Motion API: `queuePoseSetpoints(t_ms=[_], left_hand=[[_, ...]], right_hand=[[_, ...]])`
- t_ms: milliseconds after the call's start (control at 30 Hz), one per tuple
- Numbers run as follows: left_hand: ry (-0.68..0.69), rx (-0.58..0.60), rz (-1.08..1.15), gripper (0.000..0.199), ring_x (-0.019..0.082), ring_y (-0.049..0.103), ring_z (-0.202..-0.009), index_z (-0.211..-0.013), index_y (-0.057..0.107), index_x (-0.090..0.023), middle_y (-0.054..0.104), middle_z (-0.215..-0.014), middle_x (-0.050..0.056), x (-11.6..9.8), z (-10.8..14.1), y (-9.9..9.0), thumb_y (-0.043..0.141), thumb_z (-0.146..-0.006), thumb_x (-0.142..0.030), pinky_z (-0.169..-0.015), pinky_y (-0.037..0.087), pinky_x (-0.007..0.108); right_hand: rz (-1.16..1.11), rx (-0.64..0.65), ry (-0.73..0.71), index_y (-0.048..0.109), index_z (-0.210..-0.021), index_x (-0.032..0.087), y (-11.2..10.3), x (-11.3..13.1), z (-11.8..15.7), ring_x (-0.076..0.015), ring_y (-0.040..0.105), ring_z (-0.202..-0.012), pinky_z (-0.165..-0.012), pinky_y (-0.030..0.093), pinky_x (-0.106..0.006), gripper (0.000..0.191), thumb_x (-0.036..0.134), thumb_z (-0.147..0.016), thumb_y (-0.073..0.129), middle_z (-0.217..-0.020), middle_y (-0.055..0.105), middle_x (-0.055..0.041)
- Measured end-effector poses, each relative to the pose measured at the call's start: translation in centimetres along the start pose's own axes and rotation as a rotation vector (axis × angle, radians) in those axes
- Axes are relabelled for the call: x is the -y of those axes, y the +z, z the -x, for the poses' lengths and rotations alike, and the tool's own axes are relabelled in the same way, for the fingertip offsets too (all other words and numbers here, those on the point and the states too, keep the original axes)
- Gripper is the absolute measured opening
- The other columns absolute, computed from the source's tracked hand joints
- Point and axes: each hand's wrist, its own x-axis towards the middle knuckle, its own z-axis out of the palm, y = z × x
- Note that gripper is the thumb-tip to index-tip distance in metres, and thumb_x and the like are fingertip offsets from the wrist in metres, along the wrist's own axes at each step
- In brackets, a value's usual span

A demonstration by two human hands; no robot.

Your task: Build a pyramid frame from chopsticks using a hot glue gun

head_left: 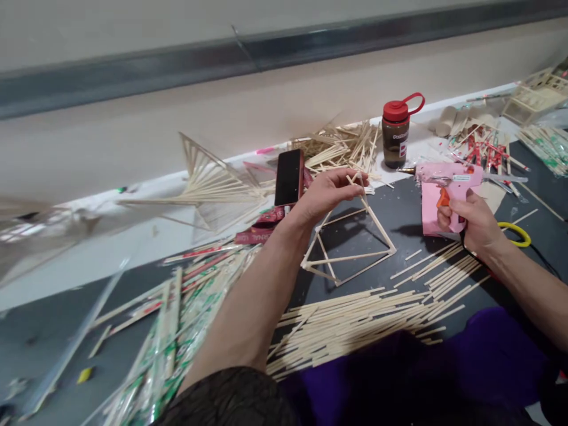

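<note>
My left hand [339, 186] pinches the top of a small open frame [348, 258] built of thin wooden sticks joined at the corners. The frame rests on or just above the dark table; which one I cannot tell. In my right hand [477, 222] is a pink glue gun [450, 174] with an orange trigger, a finger close to that trigger. Its metal nozzle points left, apart from the frame, and a clear glue stick sticks out of its back end. Loose cut sticks [364, 319] lie in rows in front of the frame.
Behind stand a bottle [396, 136] with a red lid, a propped phone [289, 177] and a pile of sticks [341, 148]. A fan-like stick model [208, 183] sits to the left. Wrapped chopsticks [177, 331], a ruler [80, 337] and a yellow scissors handle [517, 234] lie around.
</note>
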Motion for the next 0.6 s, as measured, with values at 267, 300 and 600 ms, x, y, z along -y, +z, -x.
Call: queuePoseSetpoints(t_ms=[267,300,600], left_hand=[[0.008,0.09,0.044,0.033,0.016,0.066,-0.087,-0.093,0.077,-0.017,0.075,-0.099,0.005,1.0,-0.2,-0.9,0.086,-0.064,-0.031,-0.087,0.051,0.032],[-0.001,0.118,0.08,0.037,0.016,0.067,-0.09,-0.095,0.077,-0.017,0.075,-0.1,0.005,1.3,-0.3,-1.1,0.087,-0.062,-0.03,-0.09,0.051,0.033],[-0.002,0.197,0.083,0.038,0.017,0.067,-0.092,-0.101,0.078,-0.018,0.077,-0.102,0.005,1.7,-0.8,-2.2,0.083,-0.065,-0.03,-0.079,0.049,0.029]], right_hand=[[0.078,0.094,0.04,0.07,-0.101,0.02,2.8,0.7,-0.5,-0.011,0.065,-0.057,-0.045,0.045,-0.024,0.033,0.039,-0.075,0.077,-0.099,0.077,-0.0043],[0.074,0.101,0.045,0.069,-0.102,0.02,3.1,0.7,-0.6,-0.0112,0.065,-0.058,-0.045,0.046,-0.024,0.035,0.039,-0.074,0.078,-0.101,0.077,-0.0044],[0.105,0.157,0.005,0.072,-0.089,0.019,4.2,-0.4,-0.9,-0.0097,0.064,-0.056,-0.045,0.045,-0.021,0.022,0.037,-0.076,0.078,-0.09,0.077,-0.0041]])
